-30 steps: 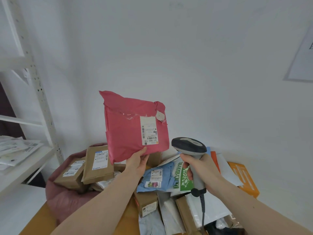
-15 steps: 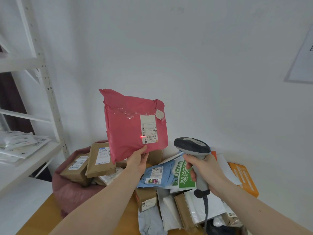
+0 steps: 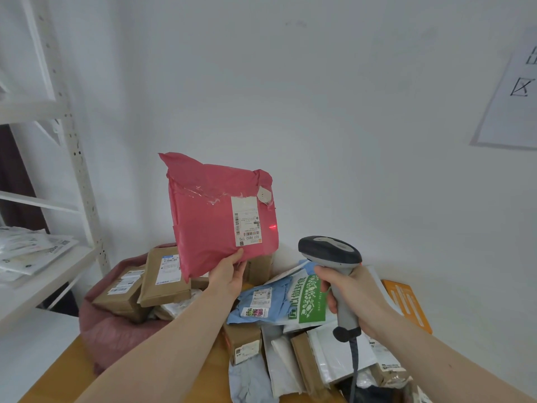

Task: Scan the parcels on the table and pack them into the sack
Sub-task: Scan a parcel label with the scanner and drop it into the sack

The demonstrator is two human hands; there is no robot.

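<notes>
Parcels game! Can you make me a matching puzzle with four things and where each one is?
Things:
1. pink parcel
2. scanner
3. brown boxes
4. blue parcel

Places:
A. lying on the table pile, under a green and white bag
B. gripped in the right hand
C. held up by its bottom edge in the left hand
D. piled in the dark pink sack

Pairs: 1-C, 2-B, 3-D, 4-A
</notes>
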